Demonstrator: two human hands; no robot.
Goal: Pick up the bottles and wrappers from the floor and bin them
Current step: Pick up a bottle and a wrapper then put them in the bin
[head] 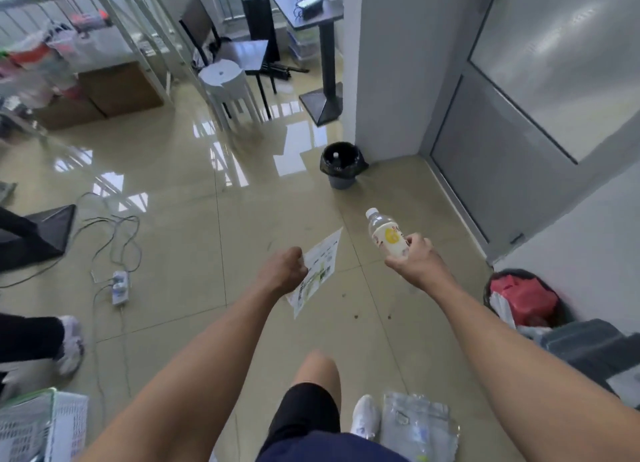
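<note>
Glossy tiled floor [207, 226] stretches ahead to a black-lined bin [341, 165] beside the wall [381, 63]. Left grip [285, 269] is fisted round what looks like a printed wrapper [320, 267], held above the floor. Right grip [414, 257] clasps a plastic bottle [386, 234], cap pointing binward.

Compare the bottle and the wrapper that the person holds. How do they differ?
The bottle is round, with a white cap and a yellow-white label; the wrapper is flat and printed. The bottle sits in the right hand, the wrapper in the left hand. Both are held up, not yet in the bin.
</note>
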